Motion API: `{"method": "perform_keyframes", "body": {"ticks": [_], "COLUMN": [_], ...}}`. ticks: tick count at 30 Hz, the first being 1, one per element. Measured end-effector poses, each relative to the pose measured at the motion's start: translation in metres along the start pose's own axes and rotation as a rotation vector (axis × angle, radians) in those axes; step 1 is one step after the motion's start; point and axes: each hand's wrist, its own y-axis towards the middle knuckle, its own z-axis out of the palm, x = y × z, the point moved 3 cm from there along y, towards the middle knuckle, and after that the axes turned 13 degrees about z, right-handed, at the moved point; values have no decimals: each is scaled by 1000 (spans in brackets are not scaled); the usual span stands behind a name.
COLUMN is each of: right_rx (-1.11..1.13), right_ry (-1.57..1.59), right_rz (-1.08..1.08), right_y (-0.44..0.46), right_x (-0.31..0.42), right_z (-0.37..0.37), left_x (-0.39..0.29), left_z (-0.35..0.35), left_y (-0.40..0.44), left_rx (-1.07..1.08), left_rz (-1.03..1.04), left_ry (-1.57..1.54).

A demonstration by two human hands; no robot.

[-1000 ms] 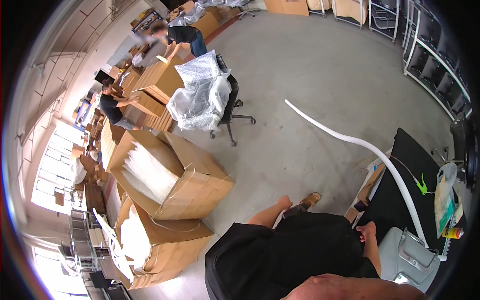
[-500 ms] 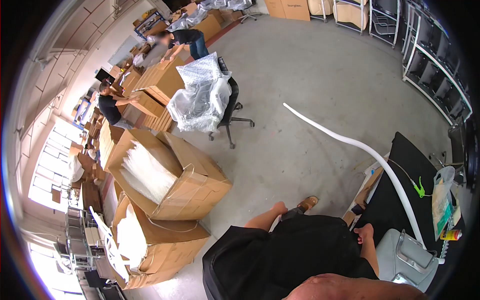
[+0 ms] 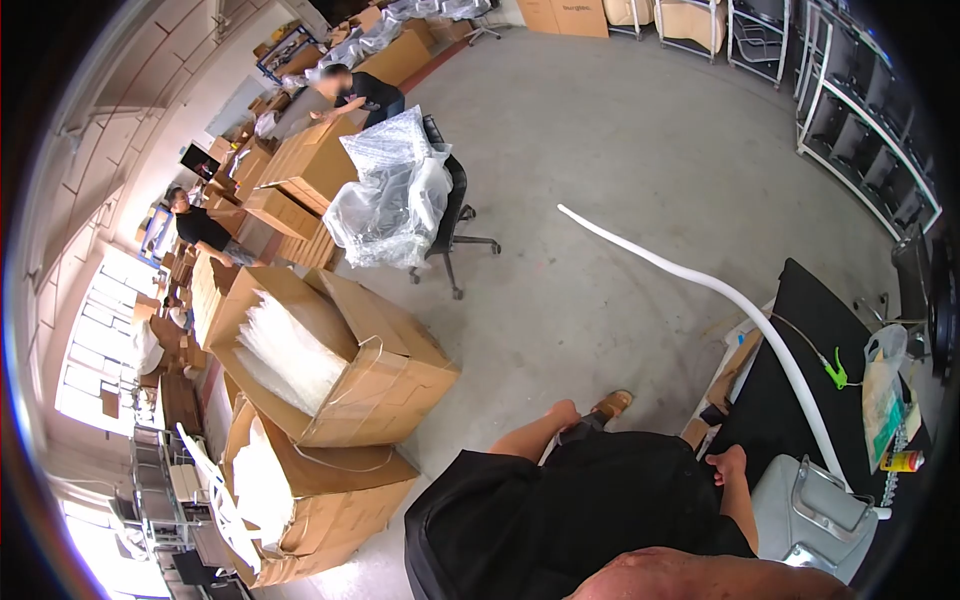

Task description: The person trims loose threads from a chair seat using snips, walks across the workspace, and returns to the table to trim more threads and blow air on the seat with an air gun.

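My left hand (image 3: 563,412) hangs in front of my black top, above the floor near a brown shoe (image 3: 613,404). Its fingers are mostly turned from sight. My right hand (image 3: 730,465), fingers curled in, is beside the edge of a black-topped table (image 3: 800,345), and nothing shows in it. A grey padded piece with a metal bracket (image 3: 815,515) lies close to that forearm. From beside it a long white tube (image 3: 735,295) reaches over the table and out above the floor.
Two large open cartons (image 3: 385,385) with white packing sheets stand at left. A bubble-wrapped office chair (image 3: 395,200) is behind them. Two people (image 3: 370,95) are among boxes farther back. On the table are a green air gun (image 3: 835,372) and a yellow-red can (image 3: 902,461).
The view has shifted slightly. The nearer co-worker has straightened and stepped left, away from the carton; the farther one has raised their upper body a little. My hands look the same.
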Motion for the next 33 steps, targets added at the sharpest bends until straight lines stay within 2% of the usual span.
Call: {"method": "perform_keyframes", "body": {"ticks": [3,7,10,13,19,22,25,27,31,33], "right_rx": [22,-12,-1,7,15,16,1,4,6,-13], "right_ry": [-20,6,4,7,-15,-2,27,35,81,104], "right_rz": [16,8,9,19,35,30,19,20,39,53], "right_y": [-1,-14,-2,-11,-2,6,15,16,9,37], "right_x": [3,7,4,7,3,-1,-6,-10,-8,-23], "right_z": [-1,-5,-1,-4,-2,3,7,9,5,18], "left_x": [2,-13,-14,-13,-10,-11,-7,-1,13,14], "left_z": [5,0,3,1,2,2,6,5,-20,-37], "left_y": [-1,-16,-14,-12,-7,-10,-20,-21,-9,1], "left_rx": [-115,-141,-35,-144,-120,-6,-41,-142,-127,5], "left_rz": [43,-11,-63,-10,11,-37,-37,-51,9,-6], "left_ry": [19,-20,-74,-30,7,-47,-93,-54,-1,-13]}}
